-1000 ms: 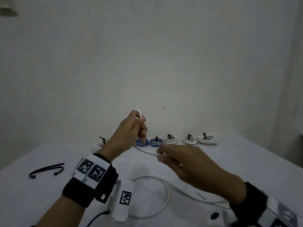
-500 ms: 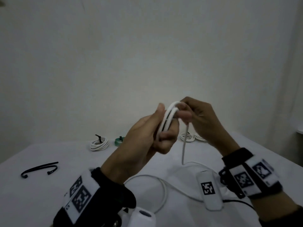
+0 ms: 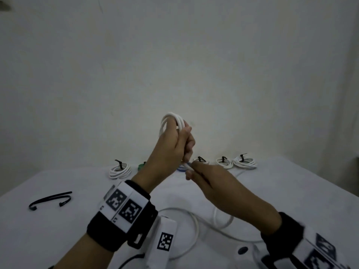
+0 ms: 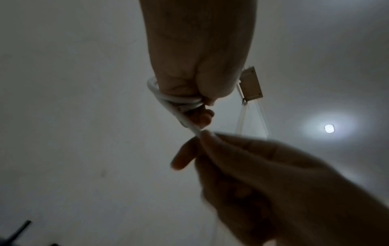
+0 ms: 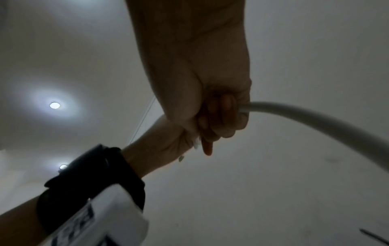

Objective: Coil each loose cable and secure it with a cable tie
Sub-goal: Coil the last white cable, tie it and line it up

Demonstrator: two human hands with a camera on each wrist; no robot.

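Left hand [image 3: 171, 150] grip clenched round white cable [image 3: 175, 121] loops (held above the surface [image 3: 58, 230]); right hand [image 3: 211, 183] grip pinches its loose run.

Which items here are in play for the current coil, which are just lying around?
In play:
white cable, held coiled by left hand
right hand, feeding the strand
black cable tie

Lying about:
tied white coils
blue coil

Cables on the worktop [image 3: 291, 191]

Tied coils [image 3: 243, 163] sit in a row at the back. A loose tie [image 3: 50, 200] lies left. The uncoiled cable [image 3: 196, 228] lies in front.
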